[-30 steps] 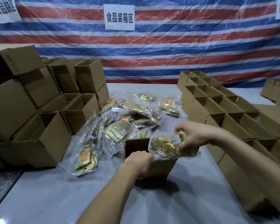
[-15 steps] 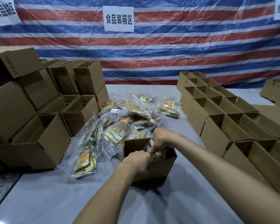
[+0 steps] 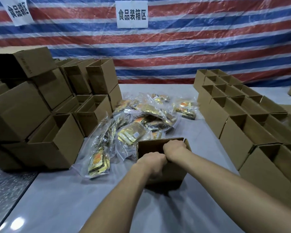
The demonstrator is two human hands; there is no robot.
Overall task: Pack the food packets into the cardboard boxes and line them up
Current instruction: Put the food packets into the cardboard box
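The left grip (image 3: 152, 163) curls over the near rim of the open cardboard box (image 3: 172, 174) and holds it. The right grip (image 3: 175, 147) reaches into the box's mouth with its fingers hidden, so I cannot tell whether it pinches anything. A striped tarpaulin (image 3: 191, 47) hangs at 12 o'clock behind the grey desk (image 3: 74, 199). Stacked cardboard boxes (image 3: 23, 111) stand at 9 to 10 o'clock, and rows of open boxes (image 3: 242, 128) run at 2 to 3 o'clock. The heap of food packets (image 3: 138, 120) lies on the desk just beyond the held box, at 11 to 12 o'clock. A white paper sign (image 3: 132, 14) hangs on the tarpaulin.
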